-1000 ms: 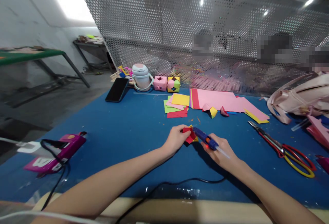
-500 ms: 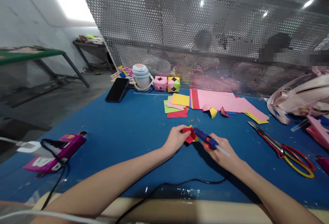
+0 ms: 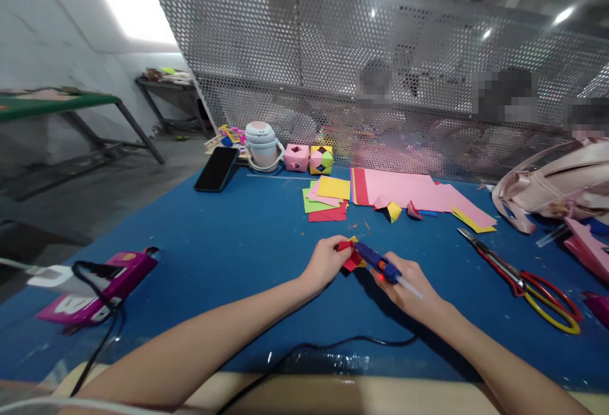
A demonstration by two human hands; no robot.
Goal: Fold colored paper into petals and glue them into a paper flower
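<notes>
Pinched in my left hand [image 3: 328,261] is a small folded paper piece [image 3: 351,257], red with yellow at its edges. My right hand [image 3: 404,282] is wrapped round a blue glue gun [image 3: 380,263] with an orange part and a small red light. A clear glue stick [image 3: 410,287] pokes out of the gun's back end. The nozzle points left and meets the red paper, or is very close to it. From below the right hand a black cord [image 3: 333,342] runs across the table's front. My left fingers partly hide the paper.
Square paper sheets [image 3: 328,199] and a pink paper stack [image 3: 404,188] lie behind my hands. Paper cubes [image 3: 297,158], a lidded cup [image 3: 261,146] and a phone [image 3: 217,169] stand at the back. Scissors [image 3: 518,282] lie right, a magenta pouch [image 3: 104,291] left.
The glue gun's nozzle has shifted slightly left, onto or nearer the red paper. Both hands keep their holds. The view has tilted a little.
</notes>
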